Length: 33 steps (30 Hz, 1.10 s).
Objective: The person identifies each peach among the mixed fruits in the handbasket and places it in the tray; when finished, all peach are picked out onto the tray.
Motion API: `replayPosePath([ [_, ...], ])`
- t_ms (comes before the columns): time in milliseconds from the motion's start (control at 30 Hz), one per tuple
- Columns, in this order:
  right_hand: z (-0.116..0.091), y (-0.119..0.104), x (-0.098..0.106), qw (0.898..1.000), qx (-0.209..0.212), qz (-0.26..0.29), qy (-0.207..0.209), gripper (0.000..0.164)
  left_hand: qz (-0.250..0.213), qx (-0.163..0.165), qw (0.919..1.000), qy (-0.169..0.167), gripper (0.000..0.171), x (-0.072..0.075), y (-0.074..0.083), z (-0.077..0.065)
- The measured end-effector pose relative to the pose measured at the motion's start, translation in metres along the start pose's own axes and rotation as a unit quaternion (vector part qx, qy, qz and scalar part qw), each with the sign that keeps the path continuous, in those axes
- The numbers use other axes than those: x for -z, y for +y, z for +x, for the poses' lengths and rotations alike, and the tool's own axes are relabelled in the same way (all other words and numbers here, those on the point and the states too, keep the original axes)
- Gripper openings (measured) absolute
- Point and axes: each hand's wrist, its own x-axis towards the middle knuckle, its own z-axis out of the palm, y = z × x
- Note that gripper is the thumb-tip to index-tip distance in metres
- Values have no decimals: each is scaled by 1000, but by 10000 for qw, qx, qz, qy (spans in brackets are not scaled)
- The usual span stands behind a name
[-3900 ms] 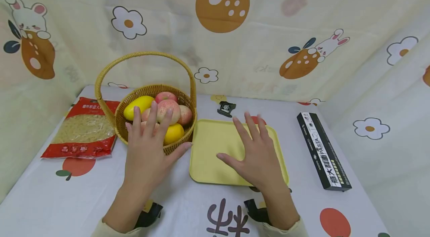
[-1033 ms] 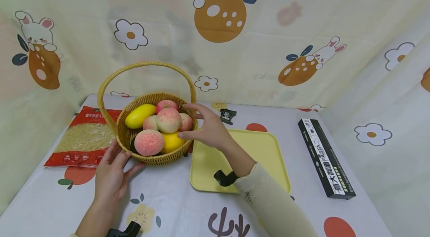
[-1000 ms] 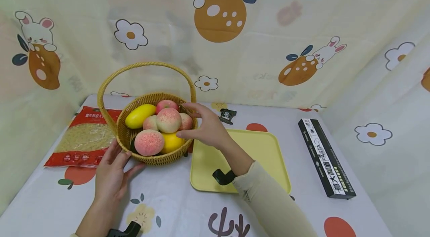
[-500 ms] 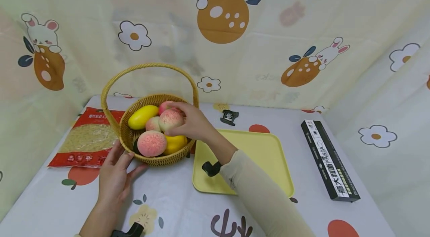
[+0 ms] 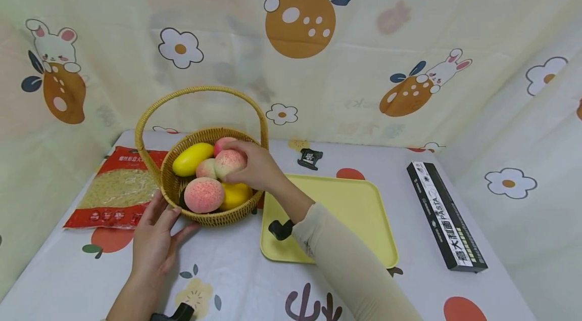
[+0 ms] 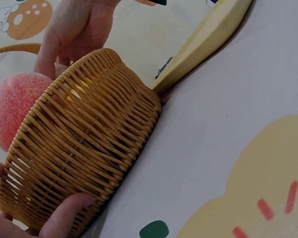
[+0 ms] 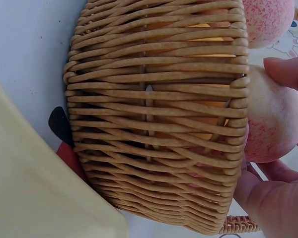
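In the head view my right hand grips a pale pink-speckled peach on top of the fruit in a wicker basket. The right wrist view shows thumb and fingers on opposite sides of this peach, just above the rim. My left hand rests against the basket's front left side with its fingers spread. Its thumb lies along the woven wall in the left wrist view. Around the held peach sit a pinker peach, a yellow mango-like fruit and another yellow fruit.
A yellow tray lies right of the basket. Left of it is a red bag of pasta. A black pasta box stands at the far right. Behind the tray is a small black packet. The basket's tall handle arches overhead.
Both hands have come from above basket and tray to the basket. My right hand has moved left from the basket's right rim and taken hold of the top peach; the left stays put lately.
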Motion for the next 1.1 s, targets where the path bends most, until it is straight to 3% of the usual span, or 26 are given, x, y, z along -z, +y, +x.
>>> replayPosePath([
  [367, -19, -1, 14, 9982, -313, 401, 329, 66, -165, -48, 9998, -102, 64, -1, 1, -1],
  [700, -35, 0, 36, 9976, -253, 458, 459, 63, -226, -2, 9997, -76, 63, 1, 2, 0],
  [1100, -60, 21, 73, 9944, -352, 584, 802, 65, -270, 111, 9995, -77, 62, 1, 2, 0],
])
